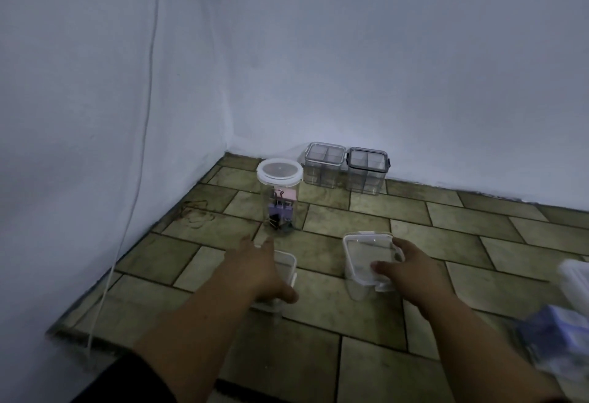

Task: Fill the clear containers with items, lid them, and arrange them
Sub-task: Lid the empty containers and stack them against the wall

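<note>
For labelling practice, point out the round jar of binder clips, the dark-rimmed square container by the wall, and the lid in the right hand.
round jar (271, 187), head view, clear side wall.
dark-rimmed square container (368, 160), head view, its top.
lid (366, 251), head view, clear centre panel.

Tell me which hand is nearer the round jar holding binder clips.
Left. The left hand lies just in front of the round jar, on a clear container; the right hand grips a lid farther to the jar's right.
</note>
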